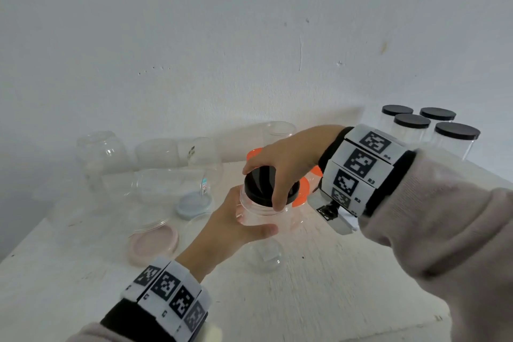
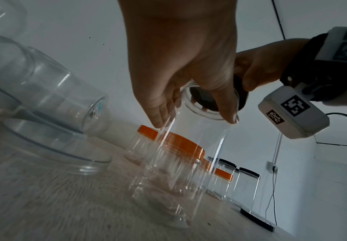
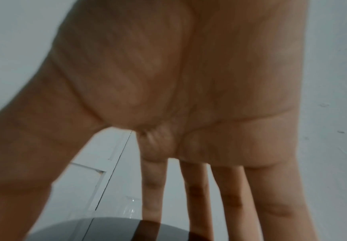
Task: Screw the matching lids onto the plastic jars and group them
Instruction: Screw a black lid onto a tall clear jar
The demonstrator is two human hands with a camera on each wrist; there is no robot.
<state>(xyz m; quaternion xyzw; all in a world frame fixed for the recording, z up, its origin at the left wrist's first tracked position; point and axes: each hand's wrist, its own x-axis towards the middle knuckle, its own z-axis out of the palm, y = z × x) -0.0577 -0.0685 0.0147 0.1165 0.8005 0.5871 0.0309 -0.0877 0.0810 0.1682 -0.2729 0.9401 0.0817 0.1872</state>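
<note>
A clear plastic jar (image 1: 261,216) stands at the table's middle, and my left hand (image 1: 236,230) grips its upper body from the near left, thumb across the front. A black lid (image 1: 261,184) sits on its mouth. My right hand (image 1: 273,172) comes over from the right and grips the lid's rim with thumb and fingers. In the left wrist view the jar (image 2: 189,163) rises under my left hand (image 2: 189,91), with the lid (image 2: 207,101) seen through its neck. The right wrist view shows my fingers (image 3: 197,195) reaching down onto the lid (image 3: 98,229).
Several black-lidded jars (image 1: 433,128) stand grouped at the back right. Orange-lidded jars (image 1: 304,189) sit right behind the held jar. Open clear jars (image 1: 172,183) crowd the back left, with a blue lid (image 1: 193,204) and a pink lid (image 1: 154,241) lying near them.
</note>
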